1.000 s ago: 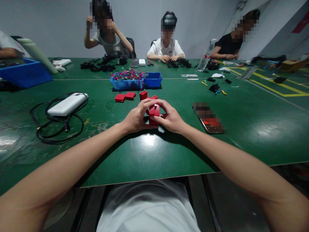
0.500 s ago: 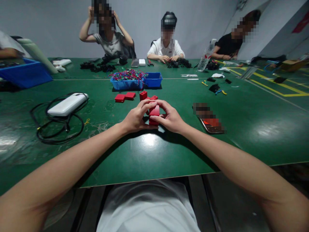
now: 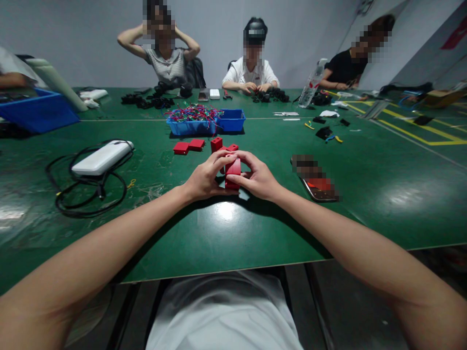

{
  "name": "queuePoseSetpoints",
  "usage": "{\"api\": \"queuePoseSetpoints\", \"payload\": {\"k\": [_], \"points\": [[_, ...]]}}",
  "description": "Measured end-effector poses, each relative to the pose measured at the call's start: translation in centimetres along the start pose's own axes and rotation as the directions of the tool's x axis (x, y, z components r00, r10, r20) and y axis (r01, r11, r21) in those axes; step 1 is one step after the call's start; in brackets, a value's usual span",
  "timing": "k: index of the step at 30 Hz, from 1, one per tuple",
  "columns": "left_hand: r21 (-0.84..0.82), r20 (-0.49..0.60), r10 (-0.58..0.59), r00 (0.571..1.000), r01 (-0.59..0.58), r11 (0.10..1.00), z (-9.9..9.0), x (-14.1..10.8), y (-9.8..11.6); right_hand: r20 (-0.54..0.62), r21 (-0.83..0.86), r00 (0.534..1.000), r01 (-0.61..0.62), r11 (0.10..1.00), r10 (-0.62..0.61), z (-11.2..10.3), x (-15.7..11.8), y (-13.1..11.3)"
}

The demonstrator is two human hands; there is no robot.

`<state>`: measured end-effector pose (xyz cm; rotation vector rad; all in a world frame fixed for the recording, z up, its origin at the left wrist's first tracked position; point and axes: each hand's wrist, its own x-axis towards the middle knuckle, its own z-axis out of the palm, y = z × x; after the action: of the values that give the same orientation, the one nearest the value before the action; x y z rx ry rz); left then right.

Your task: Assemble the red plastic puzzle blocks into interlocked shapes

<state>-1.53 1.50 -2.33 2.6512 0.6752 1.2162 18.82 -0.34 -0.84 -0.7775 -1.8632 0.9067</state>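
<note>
The left hand (image 3: 206,180) and right hand (image 3: 260,180) pinch a red block (image 3: 232,170) between curled fingers and thumbs — just above or on the green table (image 3: 226,243), nearer than the blue bins (image 3: 193,127).

Colours on our green bench

Our table (image 3: 175,253): green, thin pale line across. Piece in our hands: red (image 3: 233,167). Loose blocks (image 3: 197,145): red too. Bins: blue (image 3: 232,121), one with a red, green and blue wire tangle (image 3: 193,113). We've got a white power bank (image 3: 103,158), black cable (image 3: 67,211). Our shirt (image 3: 222,316): white. Across from us: grey-and-white striped top (image 3: 168,65), white top (image 3: 239,73), black top (image 3: 337,66). Floor lines (image 3: 425,136): yellow.
</note>
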Motion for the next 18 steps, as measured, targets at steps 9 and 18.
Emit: {"api": "queuePoseSetpoints", "payload": {"k": [9, 18], "points": [[-0.007, 0.025, -0.05, 0.998, 0.05, 0.999, -0.4, 0.2, 0.5, -0.016, -0.014, 1.0, -0.014, 1.0, 0.013, -0.1, 0.0, 0.0], [0.094, 0.08, -0.011, 0.997, 0.003, 0.996, -0.2, 0.5, 1.3, -0.025, -0.046, 1.0, 0.015, 0.999, -0.016, -0.2, 0.3, 0.4]]}}
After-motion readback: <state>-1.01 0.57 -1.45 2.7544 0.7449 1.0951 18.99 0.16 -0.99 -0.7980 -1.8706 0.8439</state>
